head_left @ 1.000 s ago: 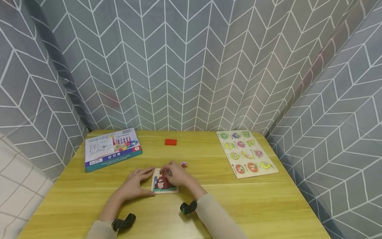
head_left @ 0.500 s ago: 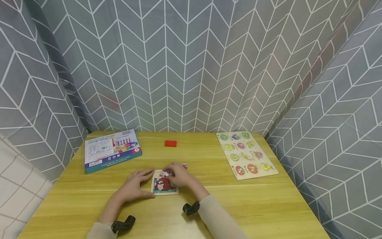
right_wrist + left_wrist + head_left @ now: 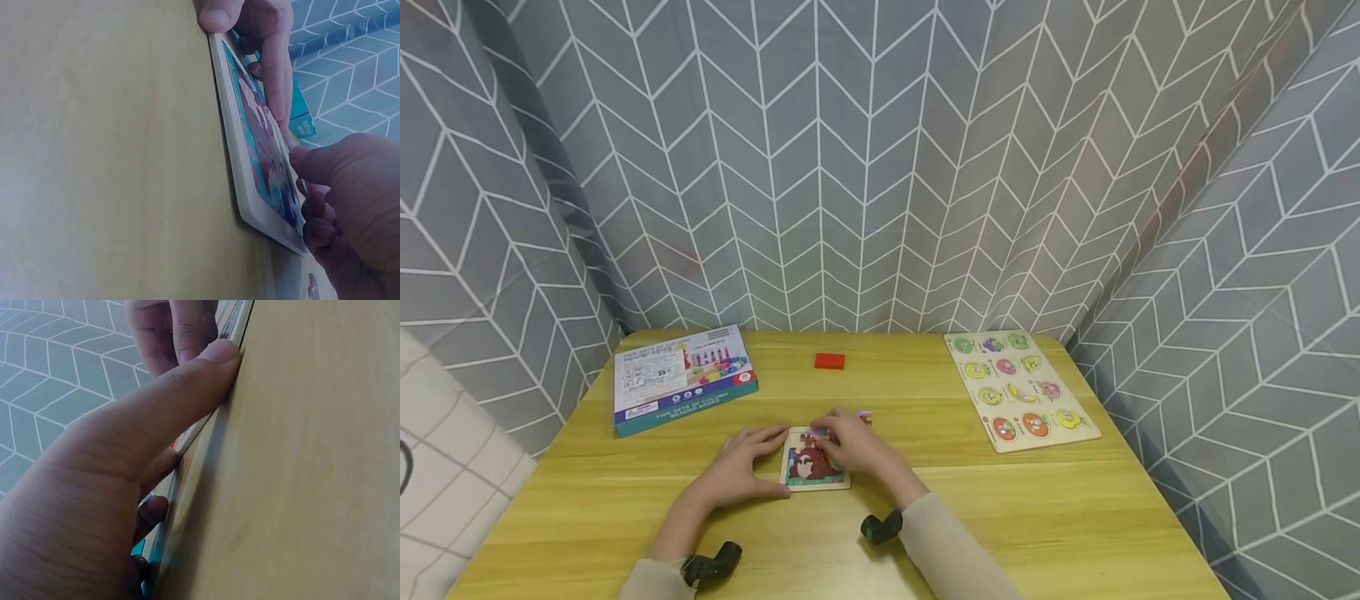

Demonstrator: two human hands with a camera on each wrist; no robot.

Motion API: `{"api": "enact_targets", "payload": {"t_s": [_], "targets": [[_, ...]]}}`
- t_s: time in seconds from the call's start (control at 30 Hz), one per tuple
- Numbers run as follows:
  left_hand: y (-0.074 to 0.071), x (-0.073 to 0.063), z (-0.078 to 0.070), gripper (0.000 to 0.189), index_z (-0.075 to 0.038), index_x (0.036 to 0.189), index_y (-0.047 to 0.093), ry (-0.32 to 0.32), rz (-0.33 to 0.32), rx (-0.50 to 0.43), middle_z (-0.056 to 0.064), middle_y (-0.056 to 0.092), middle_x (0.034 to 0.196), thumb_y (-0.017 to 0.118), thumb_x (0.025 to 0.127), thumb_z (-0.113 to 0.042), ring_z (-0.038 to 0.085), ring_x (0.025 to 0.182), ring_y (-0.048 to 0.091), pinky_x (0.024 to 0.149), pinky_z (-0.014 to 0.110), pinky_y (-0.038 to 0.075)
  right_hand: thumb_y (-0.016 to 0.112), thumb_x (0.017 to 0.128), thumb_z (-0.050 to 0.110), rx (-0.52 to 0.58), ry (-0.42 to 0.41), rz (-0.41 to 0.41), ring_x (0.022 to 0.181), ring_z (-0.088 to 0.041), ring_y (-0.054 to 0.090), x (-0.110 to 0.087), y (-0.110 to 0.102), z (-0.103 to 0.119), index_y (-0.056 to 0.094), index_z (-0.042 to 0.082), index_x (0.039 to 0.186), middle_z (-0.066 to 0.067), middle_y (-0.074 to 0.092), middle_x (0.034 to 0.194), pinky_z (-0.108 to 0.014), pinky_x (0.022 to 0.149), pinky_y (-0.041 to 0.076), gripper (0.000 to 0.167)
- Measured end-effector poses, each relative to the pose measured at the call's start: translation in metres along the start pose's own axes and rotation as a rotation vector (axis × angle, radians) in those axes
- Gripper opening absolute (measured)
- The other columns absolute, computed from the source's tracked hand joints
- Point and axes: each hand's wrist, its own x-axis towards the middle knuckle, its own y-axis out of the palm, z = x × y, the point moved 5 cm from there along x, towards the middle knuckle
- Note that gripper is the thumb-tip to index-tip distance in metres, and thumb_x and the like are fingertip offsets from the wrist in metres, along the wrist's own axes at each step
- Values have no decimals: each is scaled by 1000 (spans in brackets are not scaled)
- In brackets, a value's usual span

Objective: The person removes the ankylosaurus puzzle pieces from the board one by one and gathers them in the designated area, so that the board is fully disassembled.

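Note:
A small square jigsaw puzzle in a pale wooden frame (image 3: 816, 489) lies on the table, with a brown animal picture inside it. My left hand (image 3: 737, 471) holds the frame at its left side, thumb on the near corner and index finger at the far one. Over the far right part of the puzzle, my right hand (image 3: 852, 442) pinches a small pale purple puzzle piece (image 3: 821, 432), mostly hidden by the fingers. The right wrist view shows the framed puzzle (image 3: 265, 140) edge-on between both hands. Just beyond the right hand lies a loose puzzle piece (image 3: 866, 417), partly covered.
On the left stands a blue and white bead-toy box (image 3: 685, 379). A red block (image 3: 830, 361) lies toward the back. A wooden fruit peg board (image 3: 1021, 390) is at the right. Patterned grey curtains (image 3: 880, 167) hang beyond the table (image 3: 1037, 517).
My right hand first worked on a dark part of the puzzle, then brought a pale piece over its far side. Now that piece sits lower in the fingers. The left hand stays put.

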Motion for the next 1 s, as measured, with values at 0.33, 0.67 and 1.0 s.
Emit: {"api": "enact_targets", "payload": {"t_s": [0.33,0.67,1.0], "targets": [[3,1,1,102,-12,156,54,-10,15,-25,8,47,165,90,74,-62,39,139,43,116,71,26,65,107,15,78,30,-126,92,-13,56,-14,-29,-20,71,2,133,-13,65,125,-25,80,52,30],[-1,-1,-3,102,-10,157,54,-6,16,-40,10,46,165,91,75,-58,42,141,41,118,74,18,64,105,9,96,127,-230,92,-16,56,-49,-63,-74,71,-1,130,-16,64,123,-31,81,52,27],[-2,-1,-4,102,-10,157,54,-7,13,-35,11,47,165,92,75,-57,44,142,40,119,76,15,67,104,9,51,137,-207,95,-19,55,-64,-61,-104,73,-1,128,-16,63,120,-39,84,51,26]]}}
